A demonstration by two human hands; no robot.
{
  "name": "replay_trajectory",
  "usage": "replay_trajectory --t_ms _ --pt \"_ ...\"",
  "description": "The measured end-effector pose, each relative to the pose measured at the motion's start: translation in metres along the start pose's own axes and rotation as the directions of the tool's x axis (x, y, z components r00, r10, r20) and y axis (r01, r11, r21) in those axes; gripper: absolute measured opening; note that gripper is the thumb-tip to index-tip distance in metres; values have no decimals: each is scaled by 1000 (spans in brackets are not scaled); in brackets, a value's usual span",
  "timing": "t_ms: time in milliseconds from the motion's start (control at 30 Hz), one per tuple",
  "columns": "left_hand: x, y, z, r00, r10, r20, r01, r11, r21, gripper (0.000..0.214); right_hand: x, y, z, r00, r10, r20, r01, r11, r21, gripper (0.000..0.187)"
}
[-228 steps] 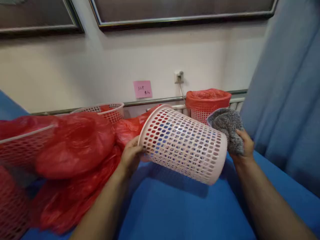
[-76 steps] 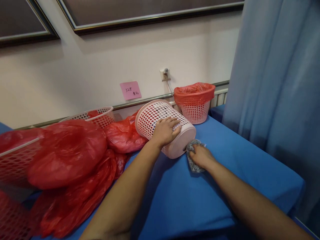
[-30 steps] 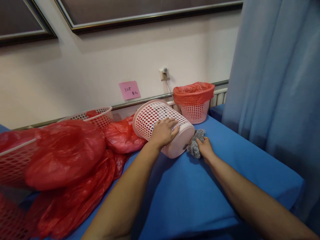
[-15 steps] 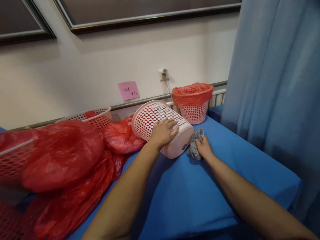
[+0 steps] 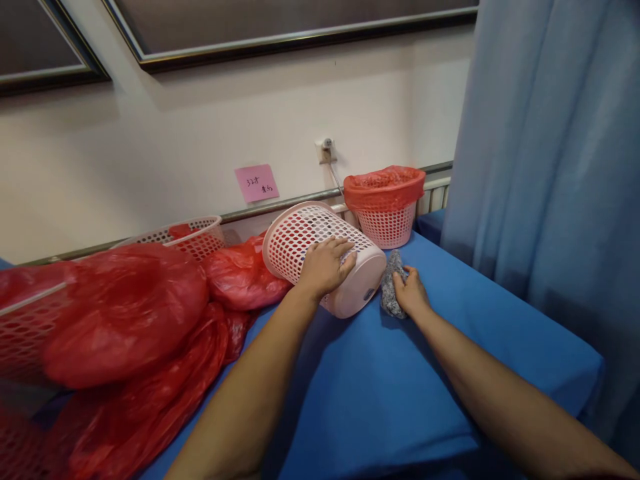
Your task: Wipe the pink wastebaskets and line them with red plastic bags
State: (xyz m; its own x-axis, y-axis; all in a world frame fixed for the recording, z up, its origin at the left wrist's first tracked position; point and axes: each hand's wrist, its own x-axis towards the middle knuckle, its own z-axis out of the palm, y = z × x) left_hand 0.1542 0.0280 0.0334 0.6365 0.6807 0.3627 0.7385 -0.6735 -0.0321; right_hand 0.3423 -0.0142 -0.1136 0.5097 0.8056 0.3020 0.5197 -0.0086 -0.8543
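A pale pink perforated plastic basket (image 5: pixel 320 230) lies on its side on the blue-covered bed, its solid base turned toward me and to the right. My left hand (image 5: pixel 327 267) rests on its side near the base, fingers stretched over the wall and thumb apart. Just right of the base, my right hand (image 5: pixel 410 290) pinches a crumpled grey speckled cloth (image 5: pixel 394 287). The cloth is beside the base; whether it touches the base I cannot tell. Inside the basket, its contents are hidden.
A basket lined with a red plastic bag (image 5: pixel 385 193) stands behind, at the right. More red bags (image 5: pixel 130 307) and baskets (image 5: pixel 200 230) crowd the left. A metal rail (image 5: pixel 240 215) runs along the wall; a blue curtain (image 5: pixel 540 167) hangs at the right.
My right hand has shifted slightly, and the cloth in it has changed shape, now narrower and more upright. The left hand and the basket look the same.
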Motion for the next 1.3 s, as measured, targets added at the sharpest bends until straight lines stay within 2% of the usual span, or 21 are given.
replay_trajectory --t_ms 100,200,267,300,367,433,500,533,600,667,733,767,867,933,1000,1033,1100,1167,1200,1233,1300 --pt "0 1 -1 1000 -8 8 8 1000 6 46 -18 -12 -4 979 -195 -61 197 980 28 61" --pt "1 1 -2 1000 1 22 -2 1000 14 45 -46 -31 -2 850 -526 -22 526 849 51 48" --pt "1 1 -3 1000 8 21 -8 1000 22 46 -52 -37 2 779 -627 30 624 779 69 41" --pt "1 1 -3 1000 8 18 -8 1000 24 46 -50 -37 4 771 -636 36 632 771 77 40" --pt "0 1 -2 1000 -1 12 1 1000 25 46 -37 -29 7 825 -565 -22 565 820 90 37" --pt "0 1 -2 1000 -7 10 7 1000 25 46 -20 -16 7 910 -393 -132 408 907 109 36" --pt "0 1 -1 1000 -7 9 6 1000 27 47 -9 -7 5 947 -228 -225 260 957 127 41" --pt "0 1 0 1000 -5 8 5 1000 27 47 -9 -5 4 946 -208 -250 245 960 131 45" --pt "1 0 1 1000 -1 6 1 1000 29 47 -18 -9 2 910 -335 -244 374 918 131 46" --pt "2 0 1 1000 0 9 0 1000 30 46 -34 -19 3 811 -566 -150 584 798 147 41" --pt "3 0 1 1000 -7 13 6 999 32 45 -45 -27 7 731 -681 -50 677 713 179 35" --pt "3 0 1 1000 -10 15 10 999 34 45 -47 -29 10 739 -672 -32 666 723 185 32" --pt "4 0 1 1000 -10 15 9 999 36 45 -35 -25 10 870 -479 -118 493 856 153 25" --pt "4 0 1 1000 -5 14 5 999 36 45 -26 -19 4 898 -398 -186 425 895 133 24" --pt "5 0 2 1000 -5 12 4 999 36 45 -28 -18 -2 859 -471 -202 499 859 118 26" --pt "5 0 2 1000 -5 11 5 999 36 45 -33 -21 -4 815 -553 -172 574 811 110 28" --pt "6 0 3 1000 -8 9 8 999 36 44 -50 -30 -4 691 -722 -24 720 687 95 33" --pt "6 0 4 1000 -15 4 15 999 37 44 -65 -39 2 595 -787 162 789 611 73 37" --pt "6 0 4 1000 -16 0 16 999 37 44 -68 -40 6 593 -775 219 786 616 52 37" --pt "5 0 4 1000 -15 -3 15 999 37 44 -67 -40 8 630 -741 234 758 652 25 37" --pt "4 0 5 1000 -8 -9 9 999 35 43 -56 -34 9 777 -614 139 622 783 -22 33"
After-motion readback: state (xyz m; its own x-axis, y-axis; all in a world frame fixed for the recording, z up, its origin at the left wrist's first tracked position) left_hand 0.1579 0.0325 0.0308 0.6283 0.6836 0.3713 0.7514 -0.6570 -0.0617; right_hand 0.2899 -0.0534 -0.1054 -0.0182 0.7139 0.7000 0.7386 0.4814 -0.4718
